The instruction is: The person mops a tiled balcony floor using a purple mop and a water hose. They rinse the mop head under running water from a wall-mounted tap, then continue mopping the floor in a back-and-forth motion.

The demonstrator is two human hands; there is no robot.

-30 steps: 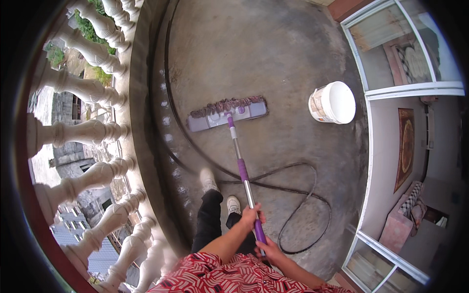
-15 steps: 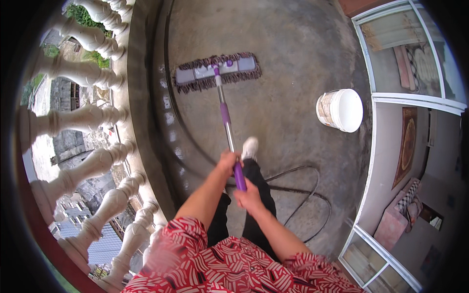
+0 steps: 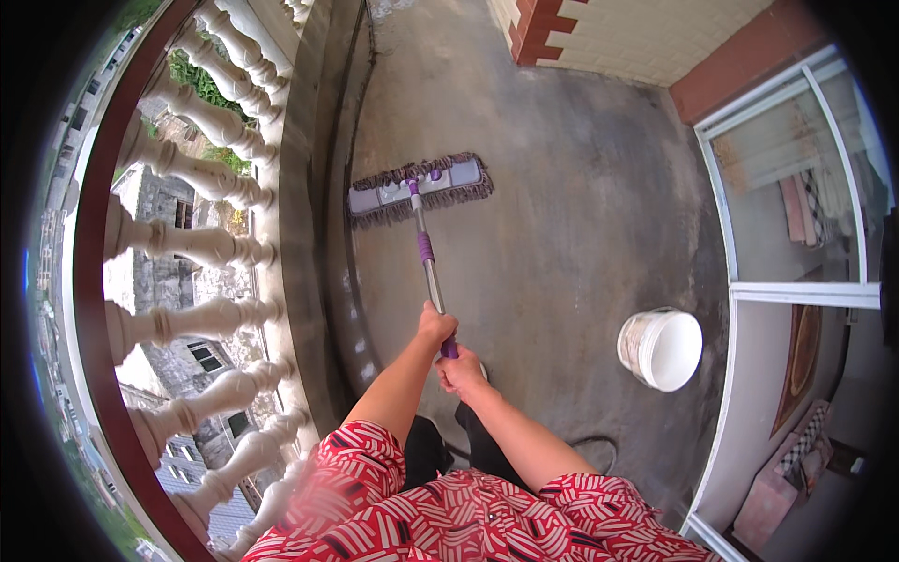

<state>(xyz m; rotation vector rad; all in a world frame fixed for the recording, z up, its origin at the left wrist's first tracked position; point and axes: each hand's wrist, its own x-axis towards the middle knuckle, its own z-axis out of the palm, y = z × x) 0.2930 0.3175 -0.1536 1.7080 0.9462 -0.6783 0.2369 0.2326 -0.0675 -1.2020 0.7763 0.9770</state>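
Observation:
A flat mop (image 3: 423, 245) with a silver and purple handle stretches ahead of me. Its wide head (image 3: 393, 193), grey-white plate with a shaggy brownish fringe, lies flat on the wet-looking concrete floor (image 3: 562, 187), close to the kerb on the left. My left hand (image 3: 434, 324) is wrapped round the handle above its purple end grip. Just below and to the right, my right hand (image 3: 461, 371) closes round the lower end of that grip. The fingers of both hands are partly hidden.
A white bucket (image 3: 639, 348) stands to the right, near the white-framed windows (image 3: 796, 292). Along the left runs a balustrade (image 3: 201, 245) on a low ledge. A dark hose (image 3: 354, 140) lies beside that ledge, and part of it (image 3: 604, 440) curves near my legs. A tiled wall corner (image 3: 543, 33) juts in ahead.
I have stepped forward along the floor; the bucket and hose loop now sit lower in view. The mop has stayed ahead of me, and both hands keep their hold, closer together.

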